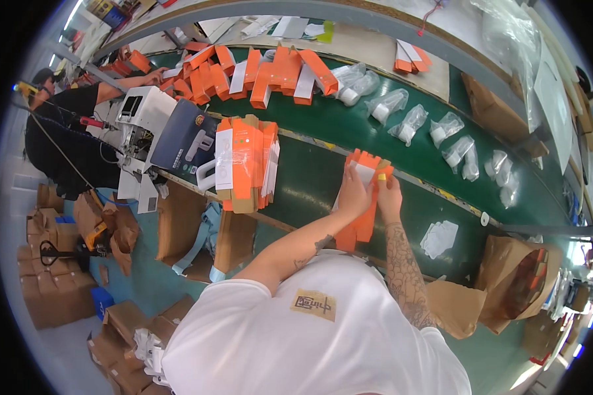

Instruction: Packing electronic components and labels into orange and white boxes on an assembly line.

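Note:
An orange and white carton (357, 230) lies in front of me at the near edge of the green bench, its top flaps pointing away. My left hand (353, 193) grips it over the white panel on the left side. At the carton's upper right edge, my right hand (389, 196) has its fingers closed. A small yellow piece (381, 177) shows at those fingertips; I cannot tell whether it is a finger cover or a tab. To the left stands a stack of flat orange and white cartons (246, 158).
Bagged white items (410, 124) and opened orange cartons (270, 74) line the green conveyor (349, 118) beyond the rail. White slips (439, 238) lie to my right beside a large brown carton (515, 280). A white machine (140, 112) and another person (66, 125) are at left.

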{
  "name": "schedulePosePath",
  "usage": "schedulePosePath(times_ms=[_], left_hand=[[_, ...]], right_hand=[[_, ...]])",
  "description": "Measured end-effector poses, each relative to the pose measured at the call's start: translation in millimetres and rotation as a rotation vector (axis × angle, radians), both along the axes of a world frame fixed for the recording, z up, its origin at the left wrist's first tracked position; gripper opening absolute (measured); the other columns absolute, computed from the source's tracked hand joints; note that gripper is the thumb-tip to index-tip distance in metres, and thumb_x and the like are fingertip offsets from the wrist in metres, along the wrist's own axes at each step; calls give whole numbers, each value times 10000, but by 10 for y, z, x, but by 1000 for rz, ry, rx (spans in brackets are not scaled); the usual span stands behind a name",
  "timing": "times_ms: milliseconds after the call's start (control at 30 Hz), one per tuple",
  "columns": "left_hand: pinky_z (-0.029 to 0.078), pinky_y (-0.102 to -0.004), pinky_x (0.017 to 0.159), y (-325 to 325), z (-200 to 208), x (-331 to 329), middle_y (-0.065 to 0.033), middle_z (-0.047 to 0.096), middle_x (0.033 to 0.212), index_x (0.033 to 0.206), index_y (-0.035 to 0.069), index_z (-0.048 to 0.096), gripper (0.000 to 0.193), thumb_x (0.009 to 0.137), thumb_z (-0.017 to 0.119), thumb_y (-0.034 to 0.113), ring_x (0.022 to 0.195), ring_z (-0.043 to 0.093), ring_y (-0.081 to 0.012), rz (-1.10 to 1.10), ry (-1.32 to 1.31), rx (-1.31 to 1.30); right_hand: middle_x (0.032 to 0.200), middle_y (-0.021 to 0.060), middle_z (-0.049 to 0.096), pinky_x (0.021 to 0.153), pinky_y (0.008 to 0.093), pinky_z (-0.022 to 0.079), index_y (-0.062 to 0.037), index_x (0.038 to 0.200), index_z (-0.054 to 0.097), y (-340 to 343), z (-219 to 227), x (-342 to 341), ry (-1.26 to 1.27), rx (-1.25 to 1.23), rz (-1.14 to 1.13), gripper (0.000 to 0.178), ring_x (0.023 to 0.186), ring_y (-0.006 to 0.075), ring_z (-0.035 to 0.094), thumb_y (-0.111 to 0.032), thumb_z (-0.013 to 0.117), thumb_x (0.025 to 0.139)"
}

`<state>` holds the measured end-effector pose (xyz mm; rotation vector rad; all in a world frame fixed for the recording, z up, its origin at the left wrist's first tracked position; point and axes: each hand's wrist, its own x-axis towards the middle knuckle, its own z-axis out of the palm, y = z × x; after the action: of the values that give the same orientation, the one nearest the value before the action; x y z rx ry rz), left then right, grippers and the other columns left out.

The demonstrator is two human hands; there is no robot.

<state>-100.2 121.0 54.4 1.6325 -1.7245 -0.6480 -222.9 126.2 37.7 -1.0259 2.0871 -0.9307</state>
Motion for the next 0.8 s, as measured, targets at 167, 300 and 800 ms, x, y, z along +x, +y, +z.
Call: schedulePosePath(times_ms=[167, 300, 800], left_hand=[[444, -455, 886, -23, 485, -105, -251, 561, 1117, 1198, -65, 445, 451, 883, 601, 218, 1064, 545, -405, -182, 350, 286], [449, -400, 876, 17, 602, -264, -207, 572, 1096, 1213, -47, 453, 452, 921, 580, 274, 1037, 565, -359, -192, 744, 219], [452, -296, 909, 13, 766, -421, -87, 603, 1186, 1262, -30, 517, 442, 827, 449, 13, 1072, 577, -175, -193, 853, 218]], right_hand=[[891, 54, 577, 654, 259, 479, 5, 1165, 461, -65, 175, -68, -458, -321, -343, 404, 775, 123, 561, -253, 654, 920], [930, 60, 585, 639, 251, 470, 21, 1169, 475, -43, 670, 22, -607, -340, -267, 350, 787, 107, 558, -218, 596, 946], [1223, 117, 563, 995, 319, 422, 21, 1277, 470, 257, 1139, 80, -788, -463, -261, 413, 1121, 186, 550, 53, 374, 876]])
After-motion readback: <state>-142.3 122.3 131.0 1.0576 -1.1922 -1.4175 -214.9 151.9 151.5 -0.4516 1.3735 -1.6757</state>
